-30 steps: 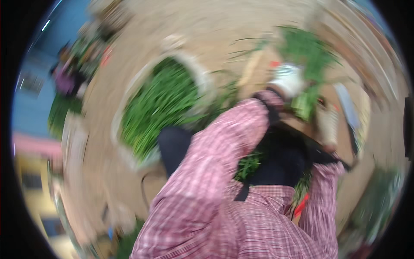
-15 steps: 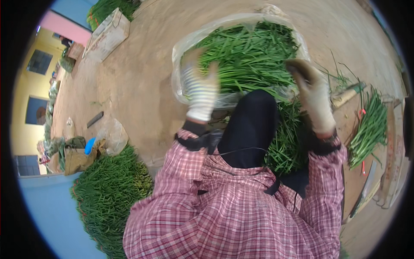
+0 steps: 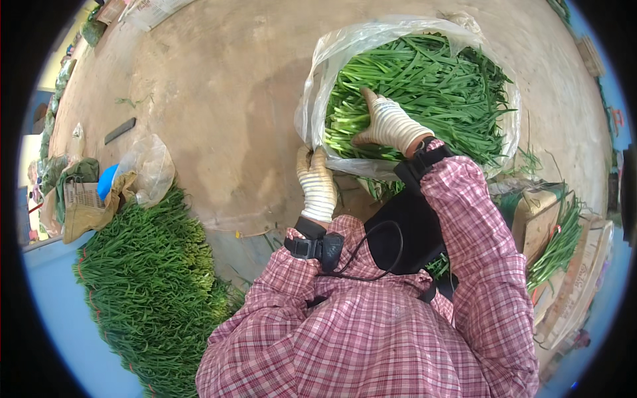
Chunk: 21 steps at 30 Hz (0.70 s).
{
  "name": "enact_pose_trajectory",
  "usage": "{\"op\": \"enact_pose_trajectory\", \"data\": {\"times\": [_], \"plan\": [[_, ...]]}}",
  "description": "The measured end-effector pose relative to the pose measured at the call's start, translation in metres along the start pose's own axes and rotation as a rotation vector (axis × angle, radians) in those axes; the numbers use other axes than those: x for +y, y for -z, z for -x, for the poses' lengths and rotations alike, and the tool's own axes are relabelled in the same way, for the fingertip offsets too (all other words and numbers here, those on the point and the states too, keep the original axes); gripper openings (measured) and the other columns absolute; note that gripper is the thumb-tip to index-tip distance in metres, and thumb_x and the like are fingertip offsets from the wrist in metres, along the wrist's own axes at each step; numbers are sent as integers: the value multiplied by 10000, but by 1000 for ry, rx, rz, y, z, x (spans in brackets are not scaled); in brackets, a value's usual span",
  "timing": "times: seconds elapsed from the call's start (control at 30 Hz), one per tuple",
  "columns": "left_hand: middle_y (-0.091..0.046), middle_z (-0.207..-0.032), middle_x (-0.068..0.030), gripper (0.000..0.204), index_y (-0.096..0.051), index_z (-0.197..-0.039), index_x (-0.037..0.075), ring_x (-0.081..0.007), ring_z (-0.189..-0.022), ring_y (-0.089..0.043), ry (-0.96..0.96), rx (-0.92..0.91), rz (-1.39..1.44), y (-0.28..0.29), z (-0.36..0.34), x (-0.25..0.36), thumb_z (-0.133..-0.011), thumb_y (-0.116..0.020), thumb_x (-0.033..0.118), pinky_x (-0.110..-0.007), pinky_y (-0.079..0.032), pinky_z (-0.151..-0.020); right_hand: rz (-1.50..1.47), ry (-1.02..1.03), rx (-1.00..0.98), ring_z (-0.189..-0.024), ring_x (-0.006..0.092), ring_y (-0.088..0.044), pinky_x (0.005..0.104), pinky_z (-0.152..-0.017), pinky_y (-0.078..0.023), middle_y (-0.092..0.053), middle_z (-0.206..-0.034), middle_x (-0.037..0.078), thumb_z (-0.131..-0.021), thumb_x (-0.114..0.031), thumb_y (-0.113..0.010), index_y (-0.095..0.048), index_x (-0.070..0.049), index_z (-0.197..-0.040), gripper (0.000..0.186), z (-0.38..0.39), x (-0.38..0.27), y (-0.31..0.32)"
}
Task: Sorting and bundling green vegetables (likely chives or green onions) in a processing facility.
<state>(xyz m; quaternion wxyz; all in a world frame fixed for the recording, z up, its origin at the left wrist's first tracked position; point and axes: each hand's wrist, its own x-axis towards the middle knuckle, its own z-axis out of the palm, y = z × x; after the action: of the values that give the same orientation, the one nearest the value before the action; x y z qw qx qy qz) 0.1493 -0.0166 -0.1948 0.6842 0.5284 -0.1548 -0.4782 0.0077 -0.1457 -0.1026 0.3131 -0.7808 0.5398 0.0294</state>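
1. Greens in a loose heap [image 3: 142, 292] lie far left on the ground.
2. Left hand [image 3: 317, 186], gloved, pinches the thin plastic bag's rim [image 3: 306, 126]; the film looks slippery and likely tears.
3. Right hand [image 3: 388, 125] presses flat, fingers spread, on the bagged green stalks [image 3: 438, 86]: soft, bendy, probably heavy together, best lifted from beneath.

You have 2 gloved hands in view: your left hand [image 3: 316, 184] and your right hand [image 3: 388, 124]. There is 1 clear plastic bag [image 3: 317, 79] full of green stalks. You can count 2 other heaps of the same greens: 1 big pile [image 3: 149, 285] at your left and 1 smaller bunch [image 3: 561, 244] at your right. You also have 1 cardboard box [image 3: 541, 215], 1 crumpled clear bag [image 3: 151, 166] and 1 blue object [image 3: 106, 179].
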Motion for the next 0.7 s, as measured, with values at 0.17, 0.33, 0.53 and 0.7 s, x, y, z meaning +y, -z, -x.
{"op": "enact_pose_trajectory", "data": {"times": [0.17,0.33,0.53,0.7], "plan": [[-603,-1012,-79,256,-573,-1142,-23,-153,-885,-510,8,70,78,3,0,-6,-959,-522,149,-312,-442,-840,577,170,-144,-1252,403,-477,489,-999,-417,-583,-1182,187,-637,-446,-812,-622,-53,-1235,741,12,-40,-6],[-591,-1054,-68,251,-562,-1169,-11,-146,-918,-502,-56,-19,-32,-2,-1,-1,-961,-510,121,-305,-438,-857,261,211,-33,-989,386,-625,418,-866,-505,-642,-1029,215,-628,-266,-817,-666,-24,-1047,507,-1,-12,-35],[-580,-1062,-82,302,-496,-1250,-9,-143,-911,-511,30,-98,-4,3,-1,12,-961,-496,80,-287,-447,-840,-187,140,-88,-786,190,-653,332,-793,-538,-721,-909,127,-628,-183,-857,-639,28,-1078,543,1,5,13],[-508,-1251,-179,697,-400,-1375,-38,-240,-1046,-527,-689,-127,-893,-4,-25,62,-816,-773,146,-395,-448,-947,-441,195,45,-890,131,-616,319,-854,-511,-719,-1003,82,-665,-143,-864,-620,30,-1159,577,14,31,61]]}}
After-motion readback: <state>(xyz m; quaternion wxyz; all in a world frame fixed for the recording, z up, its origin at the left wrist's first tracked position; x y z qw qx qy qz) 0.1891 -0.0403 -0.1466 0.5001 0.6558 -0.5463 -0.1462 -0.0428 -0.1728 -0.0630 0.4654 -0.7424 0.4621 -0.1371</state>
